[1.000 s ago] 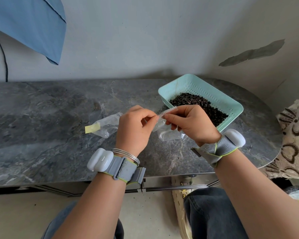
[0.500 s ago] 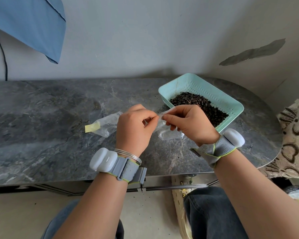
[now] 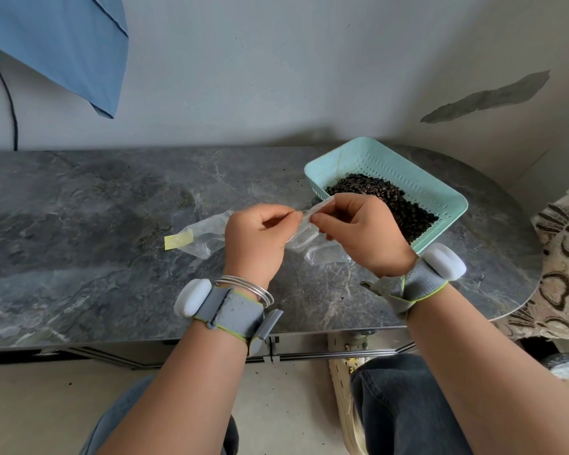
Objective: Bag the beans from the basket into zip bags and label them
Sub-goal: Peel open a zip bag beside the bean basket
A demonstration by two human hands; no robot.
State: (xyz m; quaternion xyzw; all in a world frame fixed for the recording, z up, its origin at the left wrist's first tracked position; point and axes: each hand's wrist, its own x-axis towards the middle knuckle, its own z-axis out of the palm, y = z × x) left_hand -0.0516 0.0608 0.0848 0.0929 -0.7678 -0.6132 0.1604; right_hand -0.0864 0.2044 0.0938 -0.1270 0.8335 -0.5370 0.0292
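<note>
A mint-green perforated basket (image 3: 418, 178) sits at the table's right, holding dark beans (image 3: 398, 205). Just above the table, between my hands, hangs a clear empty zip bag (image 3: 312, 241). My left hand (image 3: 257, 238) pinches the bag's top edge from the left, and my right hand (image 3: 362, 231) pinches the same edge from the right. Both thumbs and forefingers meet at the bag's mouth. More clear zip bags (image 3: 207, 234) lie flat on the table left of my left hand, with a yellow label strip (image 3: 178, 240) at their left end.
The grey marble table (image 3: 79, 241) stretches far to the left and rounds off at the right. A blue cloth (image 3: 63, 44) hangs at the upper left. A patterned fabric (image 3: 562, 257) lies past the right edge. My knees are below the front edge.
Both hands keep their pinch on the bag's top edge, working it slightly; they have shifted only a little. Nothing else has moved.
</note>
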